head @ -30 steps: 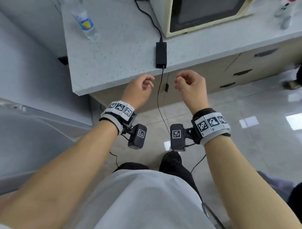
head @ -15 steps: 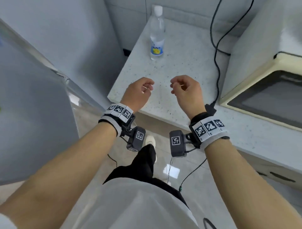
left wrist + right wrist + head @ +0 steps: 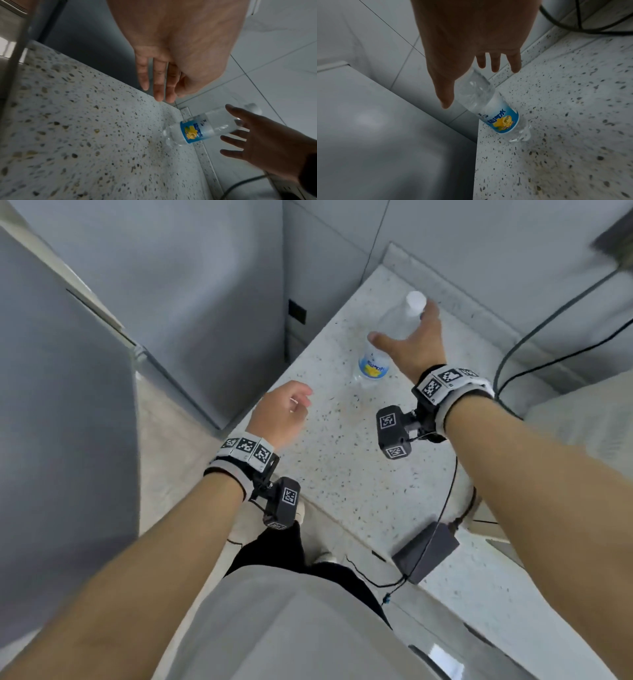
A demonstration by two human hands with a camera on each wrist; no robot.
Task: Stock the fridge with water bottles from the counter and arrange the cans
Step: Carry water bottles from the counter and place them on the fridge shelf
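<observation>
Your right hand [image 3: 412, 344] is spread wide, thumb and fingers either side of the upright water bottle [image 3: 378, 356] near the surface's [image 3: 342, 474] far left corner w/o gripping yet, prob. shaping a grasp, while your left hand [image 3: 279, 416] hangs loosely curled, empty.

Water bottles: one water bottle [image 3: 383, 347], clear with a white cap and a blue and yellow label, standing on the surface [image 3: 342, 467].
Surfaces: one, pale speckled stone.
Hands: two, the left hand [image 3: 279, 414] and the right hand [image 3: 416, 342].
Wrist bands: two, one wrist band [image 3: 246, 451] on each arm, both covered in black and white square markers.
Wrist cameras: two, one small black wrist camera [image 3: 394, 431] hanging under each wrist.
Power adapters: one black power adapter [image 3: 424, 551] near the front edge of the surface.
Cables: at least two dark cables [image 3: 534, 361] at the right; the exact count is hard to tell.
</observation>
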